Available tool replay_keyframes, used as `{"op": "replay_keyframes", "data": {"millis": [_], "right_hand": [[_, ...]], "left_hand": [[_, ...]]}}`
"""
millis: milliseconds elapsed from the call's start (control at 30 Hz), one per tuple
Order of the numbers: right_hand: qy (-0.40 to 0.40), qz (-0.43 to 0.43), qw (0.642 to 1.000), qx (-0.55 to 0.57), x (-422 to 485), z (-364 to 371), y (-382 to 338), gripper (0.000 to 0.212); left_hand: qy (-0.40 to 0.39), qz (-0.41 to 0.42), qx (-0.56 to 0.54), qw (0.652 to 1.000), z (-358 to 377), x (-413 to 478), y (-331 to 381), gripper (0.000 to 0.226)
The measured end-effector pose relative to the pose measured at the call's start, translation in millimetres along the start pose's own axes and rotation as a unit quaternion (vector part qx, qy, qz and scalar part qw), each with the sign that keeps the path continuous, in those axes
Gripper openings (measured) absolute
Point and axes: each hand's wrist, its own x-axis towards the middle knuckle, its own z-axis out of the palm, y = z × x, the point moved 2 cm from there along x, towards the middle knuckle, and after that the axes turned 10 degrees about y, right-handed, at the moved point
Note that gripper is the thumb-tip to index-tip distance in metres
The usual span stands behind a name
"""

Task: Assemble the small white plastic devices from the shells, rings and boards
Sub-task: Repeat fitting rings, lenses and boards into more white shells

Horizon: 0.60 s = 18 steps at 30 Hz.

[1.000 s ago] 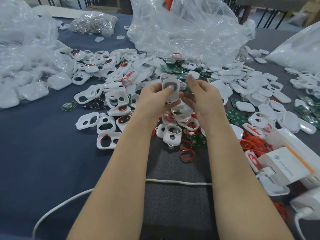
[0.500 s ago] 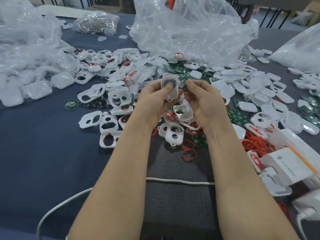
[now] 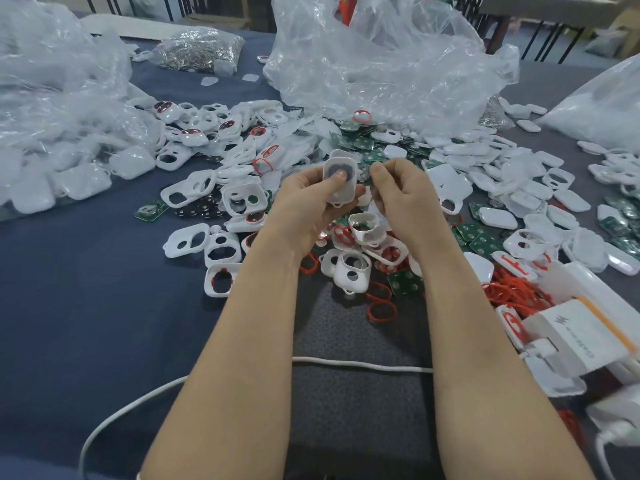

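Observation:
My left hand (image 3: 308, 199) grips a white plastic shell (image 3: 341, 183) upright, with the thumb pressed on a dark round pad inside it. My right hand (image 3: 403, 192) is just to its right, fingers curled, pinching a small part I cannot make out. Below the hands lies a heap of white shells with holes (image 3: 351, 271), red rings (image 3: 381, 310) and green boards (image 3: 405, 284). More shells (image 3: 188, 192) spread left and right across the dark blue table (image 3: 86, 306).
Big clear plastic bags (image 3: 381, 53) stand behind the pile, others at the left (image 3: 52, 133) and far right (image 3: 602, 109). A bag of small metal parts (image 3: 197, 53) lies at the back. A white cable (image 3: 360, 365) crosses under my forearms. White boxes (image 3: 571, 337) sit at right.
Both hands stay together at the same spot. The shell in my left hand has tilted slightly, and my right hand has drawn a little away from its edge.

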Motion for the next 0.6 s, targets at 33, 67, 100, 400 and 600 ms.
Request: {"op": "replay_keyframes", "data": {"millis": [33,67,100,400,600], "right_hand": [[-0.010,-0.015,1.000,-0.019,-0.6,-0.7,-2.8,0.029],[-0.015,-0.025,0.999,-0.024,-1.6,-0.9,-5.2,0.032],[-0.012,-0.030,0.999,-0.018,-2.8,-0.6,-7.6,0.034],[0.078,-0.043,0.991,0.102,-8.9,11.4,-22.1,0.040],[0.083,-0.015,0.986,0.144,-11.0,16.0,-18.6,0.039]], "left_hand": [[-0.007,-0.011,-0.003,1.000,-0.2,-0.3,0.7,0.010],[-0.014,-0.027,-0.011,0.999,-0.5,-0.8,1.3,0.010],[-0.021,-0.047,-0.024,0.998,-0.4,-1.6,1.4,0.010],[-0.083,-0.183,-0.195,0.960,-0.2,-7.9,0.4,0.010],[-0.076,-0.177,-0.170,0.966,-4.2,-5.2,1.5,0.009]]}}
